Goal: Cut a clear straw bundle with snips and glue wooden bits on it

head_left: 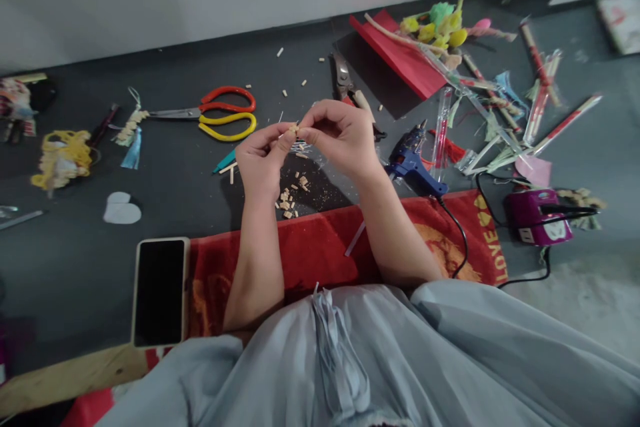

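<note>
Both hands meet over the middle of the dark table. My left hand (263, 159) and my right hand (343, 137) are closed, thumbs and forefingers pinching a tiny pale wooden piece (293, 129) between them. Its exact shape is too small to make out. Just below the hands lies a small heap of pale wooden bits (287, 201) with crumbs around it. A teal pen-like stick (225, 162) and short pale sticks are beside my left hand. Pliers (344, 77) with red handles lie behind my right hand, which partly hides them. A blue glue gun (415, 163) rests to its right.
Orange-and-yellow scissors (227, 113) lie left of the hands. A phone (160, 292) and a red towel (320, 240) are at the near edge. Wrapped sticks and tassels (500, 107), red paper (400, 57) and a purple power box (537, 217) with black cables occupy the right side.
</note>
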A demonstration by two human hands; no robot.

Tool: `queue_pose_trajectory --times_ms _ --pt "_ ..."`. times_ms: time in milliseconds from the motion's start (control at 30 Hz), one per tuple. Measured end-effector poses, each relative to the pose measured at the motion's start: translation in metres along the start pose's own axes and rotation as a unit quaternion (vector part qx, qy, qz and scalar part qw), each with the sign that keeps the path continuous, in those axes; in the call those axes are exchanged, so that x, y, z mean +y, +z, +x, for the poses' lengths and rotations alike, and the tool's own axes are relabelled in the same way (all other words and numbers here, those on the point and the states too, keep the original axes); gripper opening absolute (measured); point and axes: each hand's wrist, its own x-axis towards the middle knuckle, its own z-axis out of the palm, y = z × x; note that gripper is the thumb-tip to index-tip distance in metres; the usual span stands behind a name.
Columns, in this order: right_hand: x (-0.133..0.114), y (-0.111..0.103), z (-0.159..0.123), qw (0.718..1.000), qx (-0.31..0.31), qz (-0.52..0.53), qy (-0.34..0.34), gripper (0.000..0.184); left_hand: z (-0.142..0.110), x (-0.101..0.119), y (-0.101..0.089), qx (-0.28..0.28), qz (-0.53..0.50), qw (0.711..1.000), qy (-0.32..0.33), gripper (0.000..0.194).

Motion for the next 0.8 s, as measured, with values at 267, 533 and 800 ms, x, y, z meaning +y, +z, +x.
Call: queue_pose_trajectory --times_ms 267,533,800 --pt "0.0014 0.0012 0.0003 1.0 -0.005 0.01 0.013 0.023 0.0006 -0.0042 0.0018 0.003 -0.028 1.0 -0.005 0.03" --pt "0.0017 -0.0001 0.0005 1.0 -0.01 0.0 0.006 0.021 0.0003 -0.0056 0.0014 0.005 -0.025 1.0 -0.004 0.03" --pt "-0.0006 -0.002 0.0002 1.0 -0.008 -0.01 0.003 0.021 -0.0011 -0.0033 0.003 0.017 -0.01 1.0 -0.001 0.026"
